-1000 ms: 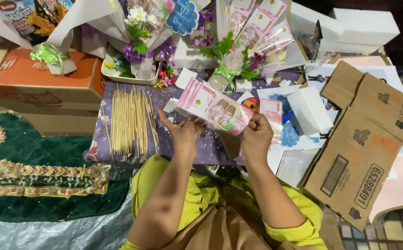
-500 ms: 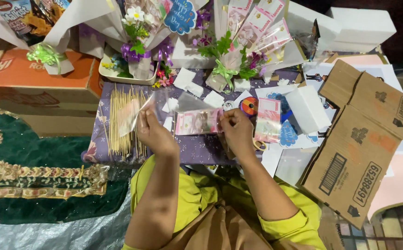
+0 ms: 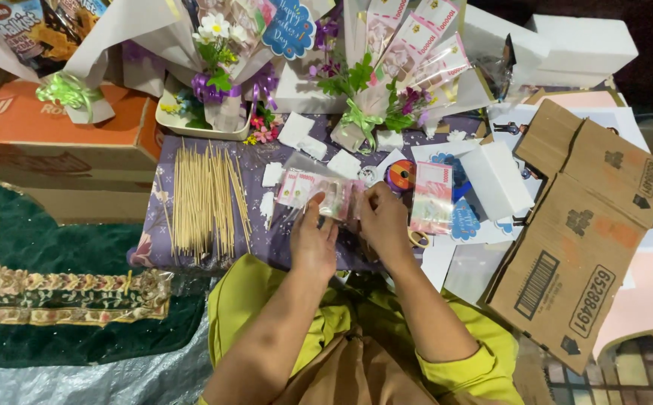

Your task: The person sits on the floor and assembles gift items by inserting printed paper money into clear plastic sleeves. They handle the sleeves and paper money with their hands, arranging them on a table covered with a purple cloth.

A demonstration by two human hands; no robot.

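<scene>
Both of my hands meet over a small purple-clothed table [image 3: 255, 169]. My left hand [image 3: 312, 241] and my right hand [image 3: 381, 222] pinch a pink banknote [image 3: 319, 191] wrapped in a clear plastic sleeve, held flat just above the cloth. A second stack of pink notes [image 3: 431, 196] lies to the right of my right hand. A bundle of thin wooden skewers [image 3: 202, 196] lies spread out on the cloth to the left of my left hand. A roll of tape [image 3: 400, 175] sits just beyond my right hand.
Wrapped bouquets with flowers [image 3: 217, 52] and folded notes [image 3: 409, 52] stand along the far side. White foam blocks [image 3: 495, 178] and small white pieces lie on the table. A flattened cardboard box [image 3: 581, 232] is at the right, an orange box [image 3: 56, 124] and green rug [image 3: 49, 247] at the left.
My hands lowered the pink note from a raised, tilted hold to the table. My left hand reached out to the skewers, then came back to the note in front of me.
</scene>
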